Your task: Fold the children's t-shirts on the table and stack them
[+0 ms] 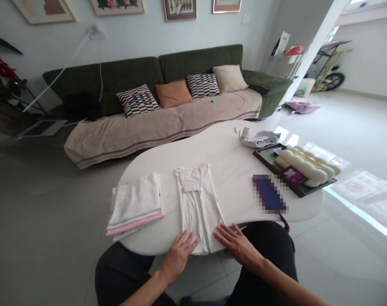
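A white shirt [196,204] lies on the table in a long narrow shape, its sides folded inward so the edges meet along the middle. Its near end reaches the table's front edge. My left hand [177,257] rests on the lower left corner of the cloth, fingers stretched out. On the lower right side, my right hand [234,244] lies flat with its fingers spread, touching the fabric's edge. Neither hand grips anything. To the left sits a stack of folded clothes [136,202], white on top with a pink layer below.
The white table [225,148] has a rounded edge. At its right stand a dark tray [269,159] with a cream puffy object [308,163], a crumpled plastic package [260,138] and a blurred-out dark blue item [269,193]. Behind is a green sofa [199,57] with cushions.
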